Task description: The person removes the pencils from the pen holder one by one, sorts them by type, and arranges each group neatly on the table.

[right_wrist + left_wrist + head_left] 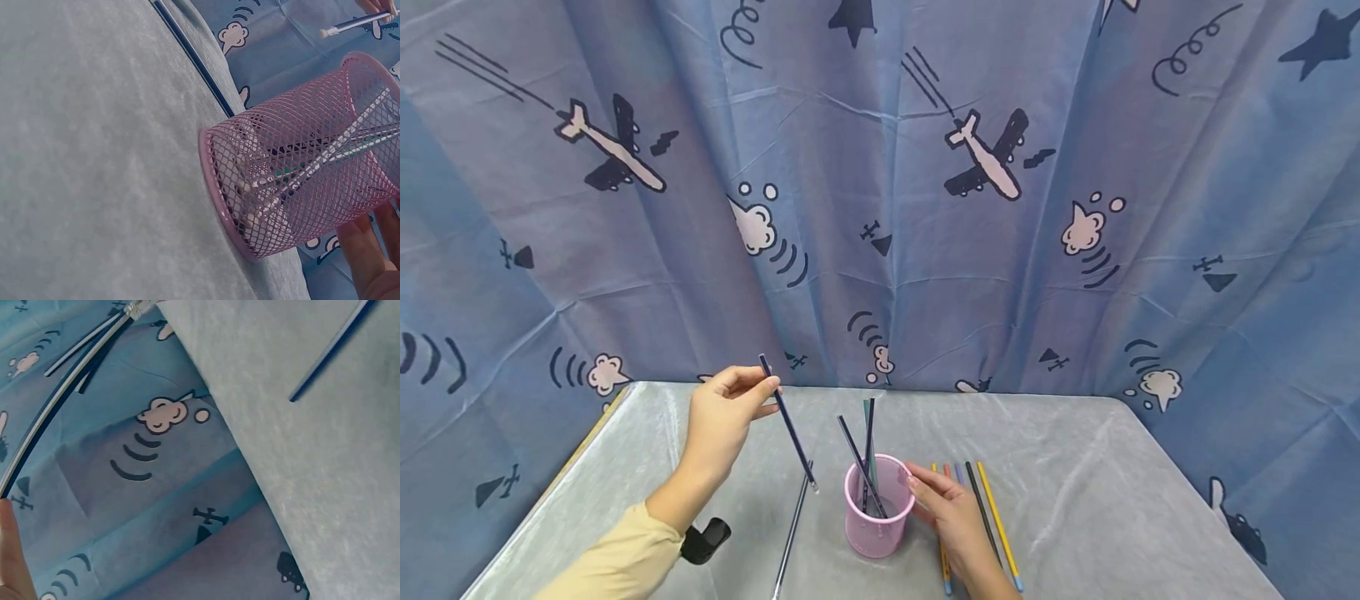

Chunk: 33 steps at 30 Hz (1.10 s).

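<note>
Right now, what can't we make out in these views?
Lower ends of the red pencil and purple pencil: head view, hidden behind the right hand.
Most of the left hand: left wrist view, cut off by the left edge.
Exact count of the pencils in the pink mesh cup: head and right wrist views, they overlap, and the mesh obscures them.
Black object, identity: head view, too small and dark.
</note>
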Each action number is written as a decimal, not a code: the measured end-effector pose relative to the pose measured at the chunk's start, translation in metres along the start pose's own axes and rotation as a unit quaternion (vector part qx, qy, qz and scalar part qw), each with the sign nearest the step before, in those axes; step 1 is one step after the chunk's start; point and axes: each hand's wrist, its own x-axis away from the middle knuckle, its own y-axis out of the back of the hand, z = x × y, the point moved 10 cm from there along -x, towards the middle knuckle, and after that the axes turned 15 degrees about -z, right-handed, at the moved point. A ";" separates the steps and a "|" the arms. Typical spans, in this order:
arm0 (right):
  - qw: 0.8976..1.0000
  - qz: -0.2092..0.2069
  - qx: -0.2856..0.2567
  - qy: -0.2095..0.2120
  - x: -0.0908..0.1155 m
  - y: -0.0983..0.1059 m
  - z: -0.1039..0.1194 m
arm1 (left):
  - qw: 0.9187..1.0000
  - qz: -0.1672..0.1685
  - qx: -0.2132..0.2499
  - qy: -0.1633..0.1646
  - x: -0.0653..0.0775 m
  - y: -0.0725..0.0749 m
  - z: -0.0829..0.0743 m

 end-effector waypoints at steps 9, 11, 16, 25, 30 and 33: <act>1.000 0.002 0.001 0.000 0.000 -0.001 -0.001 | 0.995 0.051 -0.086 0.022 -0.008 -0.014 0.017; 1.000 0.000 0.002 -0.001 -0.001 -0.001 -0.001 | 0.993 0.061 -0.100 0.026 -0.009 -0.017 0.022; 1.000 -0.001 -0.002 0.000 -0.002 0.000 -0.001 | 0.989 0.078 -0.120 0.036 -0.009 -0.025 0.032; 1.000 0.009 0.002 0.007 0.002 0.000 -0.001 | 0.977 0.126 -0.159 0.063 -0.008 -0.036 0.055; 1.000 0.010 0.000 0.009 0.002 0.000 0.001 | 0.971 0.155 -0.164 0.080 -0.010 -0.041 0.064; 1.000 0.008 0.001 0.008 0.001 0.000 0.001 | 0.967 0.162 -0.177 0.086 -0.011 -0.042 0.067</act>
